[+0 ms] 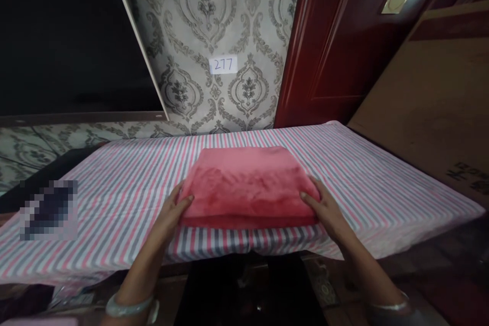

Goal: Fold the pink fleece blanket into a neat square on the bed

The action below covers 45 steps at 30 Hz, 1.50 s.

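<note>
A folded pink-red plush blanket [248,183] lies as a neat, thick rectangle near the front edge of the striped cloth [126,183]. My left hand [176,206] grips its left side, thumb on top and the other fingers mostly hidden round the edge. On the opposite side, my right hand [320,202] holds it the same way, thumb pressed on the upper face. The blanket's top surface is lightly rumpled toward the front, and its front fold shows a darker red. What lies under the blanket is hidden.
The pink, grey and white striped cloth covers a table against a patterned wall [206,25]. A large dark screen [72,41] hangs at the left. A big cardboard box [439,102] stands at the right. A pixelated dark item [49,210] lies on the left.
</note>
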Tool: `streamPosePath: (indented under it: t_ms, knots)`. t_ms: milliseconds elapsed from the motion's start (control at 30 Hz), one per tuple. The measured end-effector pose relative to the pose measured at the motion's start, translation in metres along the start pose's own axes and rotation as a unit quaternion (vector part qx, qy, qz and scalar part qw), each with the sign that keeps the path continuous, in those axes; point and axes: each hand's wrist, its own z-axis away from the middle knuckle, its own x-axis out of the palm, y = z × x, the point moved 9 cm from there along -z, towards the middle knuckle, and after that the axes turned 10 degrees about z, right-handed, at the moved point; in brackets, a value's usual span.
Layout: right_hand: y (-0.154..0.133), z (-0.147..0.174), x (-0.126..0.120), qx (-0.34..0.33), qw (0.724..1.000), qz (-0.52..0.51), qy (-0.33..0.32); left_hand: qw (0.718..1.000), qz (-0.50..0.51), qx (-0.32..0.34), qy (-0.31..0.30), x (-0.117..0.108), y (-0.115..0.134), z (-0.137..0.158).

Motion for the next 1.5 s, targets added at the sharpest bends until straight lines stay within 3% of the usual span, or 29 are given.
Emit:
streamPosePath:
  t_ms: [100,200,267,367,433,467,533,667,833,1033,1133,1333,1433,1500]
  knots:
    - [0.023,0.013,0.006,0.017,0.997,-0.004,-0.080,0.996,-0.074,-0.047,-0.002,-0.025,-0.018,0.000]
    - [0.017,-0.001,-0.010,-0.008,0.999,0.032,-0.040,0.987,-0.151,0.047,0.022,-0.032,0.008,-0.012]
    - [-0.015,-0.024,-0.015,-0.059,0.995,0.085,0.014,0.968,-0.213,0.133,-0.002,-0.004,0.038,-0.026]
    - [-0.084,-0.067,0.017,-0.178,0.970,0.163,0.004,0.923,-0.312,0.188,-0.128,0.080,0.067,-0.051]
    - [-0.115,-0.093,0.050,-0.218,0.947,0.237,-0.019,0.883,-0.390,0.191,-0.177,0.130,0.070,-0.070]
    - [-0.120,-0.104,0.066,-0.207,0.937,0.281,-0.025,0.862,-0.436,0.186,-0.178,0.146,0.067,-0.079]
    - [-0.114,-0.116,0.092,-0.176,0.915,0.362,-0.032,0.822,-0.521,0.172,-0.152,0.161,0.053,-0.097]
    - [-0.082,-0.106,0.123,-0.179,0.879,0.440,-0.033,0.773,-0.603,0.171,-0.093,0.152,0.017,-0.110]
    - [-0.059,-0.100,0.127,-0.191,0.873,0.448,-0.017,0.764,-0.623,0.166,-0.037,0.130,0.010,-0.115]
    - [-0.055,-0.107,0.126,-0.172,0.874,0.453,-0.024,0.811,-0.583,0.046,-0.001,0.096,0.013,-0.130]
    - [-0.055,-0.106,0.128,-0.170,0.872,0.458,-0.036,0.822,-0.568,0.022,0.002,0.088,0.013,-0.133]
    - [-0.058,-0.107,0.129,-0.139,0.867,0.472,-0.077,0.829,-0.556,0.047,0.034,0.087,0.019,-0.129]
    - [-0.062,-0.110,0.129,-0.108,0.864,0.469,-0.149,0.813,-0.570,0.102,0.065,0.091,0.043,-0.124]
    - [-0.074,-0.112,0.131,-0.104,0.861,0.458,-0.194,0.809,-0.570,0.142,0.032,0.103,0.060,-0.112]
